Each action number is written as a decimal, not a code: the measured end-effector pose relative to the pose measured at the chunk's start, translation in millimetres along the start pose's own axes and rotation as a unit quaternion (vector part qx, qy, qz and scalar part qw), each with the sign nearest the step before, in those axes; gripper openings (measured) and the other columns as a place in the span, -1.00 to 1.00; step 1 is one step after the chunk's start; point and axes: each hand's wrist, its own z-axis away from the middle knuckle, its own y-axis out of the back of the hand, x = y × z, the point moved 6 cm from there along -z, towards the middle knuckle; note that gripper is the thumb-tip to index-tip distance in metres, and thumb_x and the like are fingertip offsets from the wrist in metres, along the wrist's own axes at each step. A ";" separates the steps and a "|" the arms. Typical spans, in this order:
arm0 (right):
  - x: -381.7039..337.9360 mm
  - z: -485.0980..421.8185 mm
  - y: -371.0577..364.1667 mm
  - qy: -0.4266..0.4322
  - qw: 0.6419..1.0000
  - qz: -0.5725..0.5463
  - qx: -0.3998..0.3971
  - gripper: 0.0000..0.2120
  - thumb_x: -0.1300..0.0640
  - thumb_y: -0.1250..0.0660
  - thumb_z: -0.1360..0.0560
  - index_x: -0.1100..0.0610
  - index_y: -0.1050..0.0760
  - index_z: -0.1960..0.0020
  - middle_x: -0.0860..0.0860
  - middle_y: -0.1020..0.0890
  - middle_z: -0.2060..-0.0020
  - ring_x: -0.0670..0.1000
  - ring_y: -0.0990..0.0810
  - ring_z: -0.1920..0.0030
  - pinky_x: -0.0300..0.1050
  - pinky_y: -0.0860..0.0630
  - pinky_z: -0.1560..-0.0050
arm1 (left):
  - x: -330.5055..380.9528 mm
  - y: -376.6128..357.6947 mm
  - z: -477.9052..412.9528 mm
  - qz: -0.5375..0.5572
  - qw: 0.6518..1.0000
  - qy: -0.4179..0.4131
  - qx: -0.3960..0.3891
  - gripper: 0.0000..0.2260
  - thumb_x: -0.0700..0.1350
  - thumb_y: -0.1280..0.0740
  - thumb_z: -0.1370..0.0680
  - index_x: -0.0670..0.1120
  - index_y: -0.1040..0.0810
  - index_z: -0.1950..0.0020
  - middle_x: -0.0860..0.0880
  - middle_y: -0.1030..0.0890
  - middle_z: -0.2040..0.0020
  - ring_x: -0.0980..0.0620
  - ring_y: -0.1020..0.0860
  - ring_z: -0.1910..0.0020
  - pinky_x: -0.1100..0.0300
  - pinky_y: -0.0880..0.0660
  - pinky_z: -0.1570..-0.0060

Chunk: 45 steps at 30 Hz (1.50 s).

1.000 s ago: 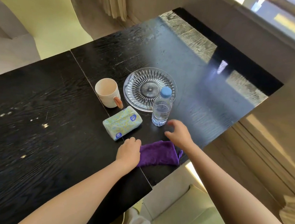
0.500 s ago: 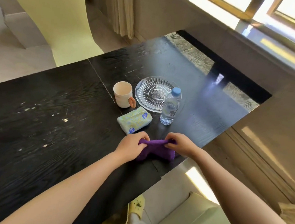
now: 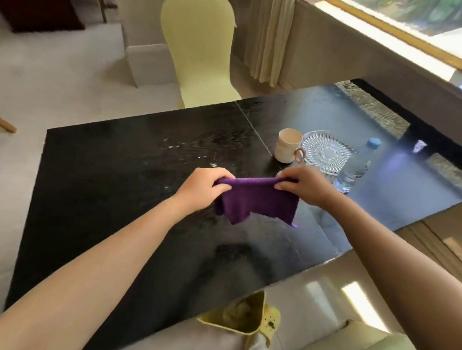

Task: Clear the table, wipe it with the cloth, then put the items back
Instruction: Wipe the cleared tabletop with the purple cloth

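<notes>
A purple cloth [image 3: 258, 202] hangs above the black table [image 3: 118, 188], stretched between both hands. My left hand [image 3: 202, 187] grips its left top edge and my right hand [image 3: 305, 184] pinches its right top edge. Behind the hands stand a cream mug [image 3: 287, 145] with an orange handle, a clear glass plate [image 3: 326, 153] and a water bottle [image 3: 359, 165] with a blue cap. The tissue pack is hidden behind my right hand.
A pale yellow chair [image 3: 200, 45] stands at the table's far side. A window ledge [image 3: 386, 46] runs along the right. Pale specks [image 3: 176, 148] lie on the table left of the mug. A yellow shoe [image 3: 269, 323] shows below the table's near edge.
Both hands took hold of the cloth on the table and lifted it, spreading it between them. The camera tilted up, showing more of the chair and window.
</notes>
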 end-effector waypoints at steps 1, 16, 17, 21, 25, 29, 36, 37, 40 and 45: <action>-20.8 -5.3 -6.5 0.014 1.000 -0.010 -0.005 -0.87 0.14 -0.39 -0.47 0.14 -0.64 0.01 -0.03 -0.59 0.24 -0.09 -0.49 0.24 -0.24 -0.36 0.22 | -10.7 16.2 14.3 -0.005 1.000 0.010 0.008 -0.82 -0.17 -0.29 -0.55 -0.06 -0.60 -0.12 0.00 -0.64 -0.02 0.12 -0.52 0.07 0.35 -0.37 0.13; -252.5 -123.2 -137.1 0.195 0.965 -0.045 -0.172 -0.81 0.16 -0.35 -0.49 0.14 -0.62 -0.09 0.04 -0.66 0.06 -0.06 -0.56 0.08 -0.21 -0.41 0.06 | -179.0 169.1 170.1 -0.012 0.956 0.225 0.185 -0.82 -0.18 -0.31 -0.54 -0.07 -0.60 -0.11 -0.01 -0.64 0.01 0.06 -0.60 0.03 0.19 -0.55 0.02; -259.3 -132.0 -147.0 0.198 0.962 -0.036 -0.184 -0.80 0.16 -0.34 -0.50 0.14 -0.62 -0.10 0.05 -0.67 0.04 -0.06 -0.55 0.08 -0.21 -0.39 0.06 | -190.1 172.8 174.6 -0.020 0.952 0.237 0.192 -0.82 -0.18 -0.31 -0.54 -0.07 -0.60 -0.11 -0.01 -0.64 0.00 0.05 -0.59 0.02 0.15 -0.54 -0.01; -285.2 -161.3 -182.8 0.190 0.959 -0.016 -0.209 -0.79 0.16 -0.33 -0.50 0.16 -0.62 -0.10 0.10 -0.68 -0.02 -0.03 -0.55 0.04 -0.22 -0.36 0.04 | -229.8 185.9 182.4 -0.017 0.939 0.283 0.193 -0.82 -0.22 -0.30 -0.54 -0.10 -0.60 -0.11 -0.07 -0.65 -0.01 -0.03 -0.61 0.05 0.08 -0.56 -0.03; -304.3 -198.0 -208.8 0.170 0.961 -0.001 -0.218 -0.78 0.15 -0.32 -0.51 0.16 -0.62 -0.12 0.10 -0.67 -0.04 0.00 -0.56 0.01 -0.22 -0.36 0.03 | -272.8 208.2 167.5 -0.026 0.938 0.292 0.184 -0.83 -0.24 -0.27 -0.56 -0.12 -0.58 -0.11 -0.06 -0.62 0.02 0.07 -0.58 0.27 0.39 -0.50 0.32; -316.7 -248.3 -212.0 0.135 0.979 -0.016 -0.151 -0.78 0.16 -0.31 -0.51 0.16 -0.62 -0.12 0.10 -0.67 -0.04 0.06 -0.58 -0.06 -0.19 -0.40 0.00 | -308.1 247.6 128.9 -0.044 0.948 0.258 0.182 -0.82 -0.24 -0.25 -0.56 -0.10 -0.59 -0.10 -0.06 -0.63 -0.03 0.01 -0.59 0.12 0.23 -0.49 0.11; -326.9 -329.6 -234.9 0.059 0.995 -0.075 -0.026 -0.74 0.29 -0.26 -0.49 0.11 -0.62 -0.10 0.05 -0.67 -0.05 0.04 -0.58 -0.09 -0.17 -0.45 -0.07 | -363.0 294.4 70.7 -0.082 0.946 0.213 0.232 -0.74 -0.33 -0.22 -0.52 -0.11 -0.62 -0.08 -0.09 -0.66 -0.04 -0.07 -0.57 -0.03 0.22 -0.40 0.04; -320.6 -332.8 -248.8 0.045 0.996 -0.073 -0.025 -0.73 0.29 -0.26 -0.48 0.10 -0.63 -0.08 0.05 -0.68 -0.04 0.05 -0.59 -0.09 -0.16 -0.46 -0.08 | -375.8 283.8 69.0 -0.077 0.944 0.220 0.233 -0.72 -0.35 -0.20 -0.51 -0.13 -0.62 -0.08 -0.12 -0.65 -0.07 -0.11 -0.57 -0.07 0.18 -0.43 -0.01; -291.5 -322.3 -306.2 0.015 0.997 -0.026 -0.068 -0.75 0.24 -0.30 -0.45 0.06 -0.63 -0.07 0.10 -0.68 -0.05 0.14 -0.57 -0.14 -0.05 -0.48 -0.13 | -414.5 230.3 80.0 -0.055 0.938 0.269 0.214 -0.69 -0.37 -0.17 -0.50 -0.13 -0.62 -0.09 -0.17 -0.62 -0.11 -0.16 -0.55 -0.11 0.11 -0.42 -0.10; -254.7 -268.4 -376.7 0.048 0.984 0.065 -0.160 -0.70 0.27 -0.29 -0.38 0.11 -0.61 -0.08 0.05 -0.62 -0.13 0.17 -0.52 -0.16 -0.02 -0.43 -0.20 | -448.1 137.0 122.6 0.009 0.934 0.323 0.155 -0.68 -0.38 -0.17 -0.51 -0.15 -0.61 -0.14 -0.15 -0.57 -0.21 -0.09 -0.50 -0.24 0.19 -0.36 -0.21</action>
